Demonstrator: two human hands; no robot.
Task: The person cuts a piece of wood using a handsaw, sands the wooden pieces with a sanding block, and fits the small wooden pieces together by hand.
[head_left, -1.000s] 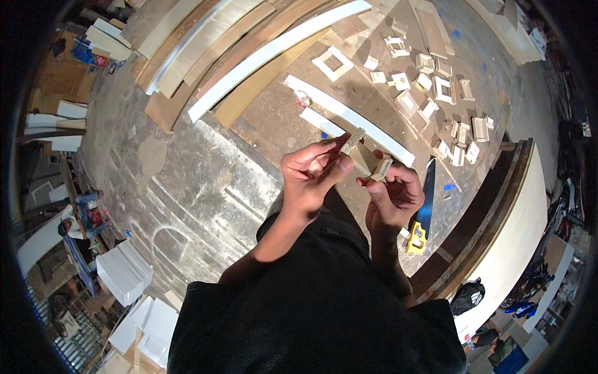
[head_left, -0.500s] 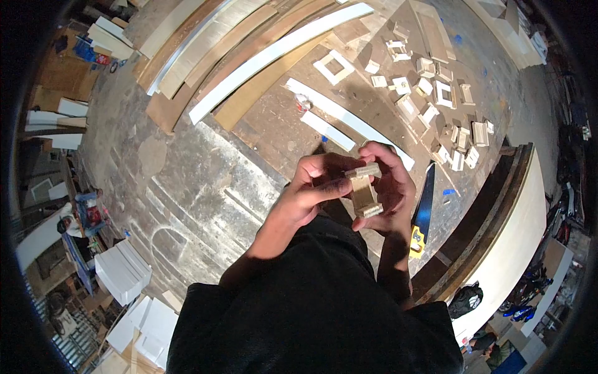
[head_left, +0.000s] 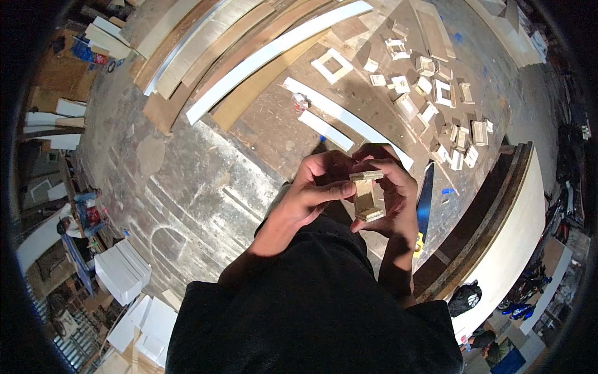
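Note:
Between both hands, in front of my body, is a small wooden piece with a flat middle and a raised strip at each end. My left hand is closed on its upper left part, the thumb lying near the top strip. My right hand wraps round its right side, with fingers at the top and the thumb by the lower end. The fingers behind the piece are hidden. A hand saw with a yellow handle lies just right of my right forearm, which partly covers it.
Several similar small wooden pieces lie scattered ahead to the right. White strips and a small roll lie ahead. Long boards are stacked at upper left. A large curved panel stands at right. A person is at far left.
The wooden piece has tilted in my hands, so its inner face and lower strip show more fully. My right fingers have shifted over the top, and my right forearm covers more of the saw handle.

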